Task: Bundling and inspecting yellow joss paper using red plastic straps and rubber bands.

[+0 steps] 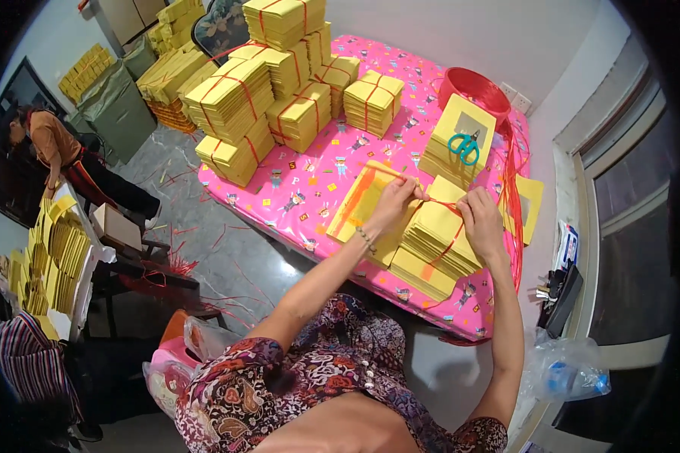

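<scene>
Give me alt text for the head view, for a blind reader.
A person's left hand and right hand hold red string over a yellow stack on a pink patterned cover; teal scissors and tied yellow bundles sit beyond.

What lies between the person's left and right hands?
In the head view, a thin red string runs between the left hand and right hand, over the rectangular yellow paper stack.

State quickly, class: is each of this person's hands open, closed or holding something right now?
Left hand: closed, pinching the red strap above the yellow bundle.
Right hand: closed, pinching the same strap.
</scene>
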Demonstrator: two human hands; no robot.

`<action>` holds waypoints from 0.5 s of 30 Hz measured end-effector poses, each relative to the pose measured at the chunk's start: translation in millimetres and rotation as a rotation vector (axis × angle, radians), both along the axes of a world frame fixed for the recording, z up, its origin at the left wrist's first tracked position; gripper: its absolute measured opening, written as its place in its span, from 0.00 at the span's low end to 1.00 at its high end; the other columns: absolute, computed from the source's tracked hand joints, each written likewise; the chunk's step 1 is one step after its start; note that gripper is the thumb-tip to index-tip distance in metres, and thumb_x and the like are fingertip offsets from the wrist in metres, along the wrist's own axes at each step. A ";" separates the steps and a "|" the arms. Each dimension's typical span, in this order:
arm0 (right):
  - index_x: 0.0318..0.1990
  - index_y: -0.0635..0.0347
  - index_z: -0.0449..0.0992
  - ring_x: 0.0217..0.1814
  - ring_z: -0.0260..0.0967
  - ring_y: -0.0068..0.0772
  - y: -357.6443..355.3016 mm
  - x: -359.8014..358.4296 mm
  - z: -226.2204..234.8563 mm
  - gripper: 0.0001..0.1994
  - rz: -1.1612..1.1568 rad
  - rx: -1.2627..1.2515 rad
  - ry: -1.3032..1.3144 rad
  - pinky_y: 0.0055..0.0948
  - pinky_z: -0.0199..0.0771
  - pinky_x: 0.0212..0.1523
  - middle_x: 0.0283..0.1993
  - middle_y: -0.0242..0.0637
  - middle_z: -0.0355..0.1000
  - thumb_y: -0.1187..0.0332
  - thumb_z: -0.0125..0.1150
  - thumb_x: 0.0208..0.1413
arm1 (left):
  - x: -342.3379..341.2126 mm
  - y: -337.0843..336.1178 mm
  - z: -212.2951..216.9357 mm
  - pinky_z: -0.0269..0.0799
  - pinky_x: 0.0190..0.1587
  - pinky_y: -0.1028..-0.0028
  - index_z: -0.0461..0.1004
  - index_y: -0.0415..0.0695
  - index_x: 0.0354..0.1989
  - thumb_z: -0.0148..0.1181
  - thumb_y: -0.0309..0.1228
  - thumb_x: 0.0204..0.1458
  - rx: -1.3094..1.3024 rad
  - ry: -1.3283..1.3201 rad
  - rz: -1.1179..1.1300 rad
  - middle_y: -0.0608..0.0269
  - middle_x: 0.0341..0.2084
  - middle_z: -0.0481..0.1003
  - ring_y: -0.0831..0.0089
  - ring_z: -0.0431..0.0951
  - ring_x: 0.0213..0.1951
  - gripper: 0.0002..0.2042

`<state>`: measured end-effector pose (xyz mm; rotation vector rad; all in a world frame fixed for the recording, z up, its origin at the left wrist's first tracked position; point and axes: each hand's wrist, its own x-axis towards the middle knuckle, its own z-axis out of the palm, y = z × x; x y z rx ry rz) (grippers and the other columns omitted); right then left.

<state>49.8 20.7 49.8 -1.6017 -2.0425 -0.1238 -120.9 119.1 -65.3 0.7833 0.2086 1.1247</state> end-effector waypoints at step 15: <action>0.40 0.60 0.71 0.49 0.68 0.33 49.5 -15.1 13.8 0.12 0.265 0.340 -0.518 0.29 0.71 0.38 0.44 0.36 0.69 0.68 0.56 0.47 | -18.9 32.4 61.2 0.64 0.28 0.83 0.76 0.43 0.35 0.51 0.36 0.61 0.606 0.690 -0.245 0.71 0.23 0.78 0.86 0.75 0.28 0.11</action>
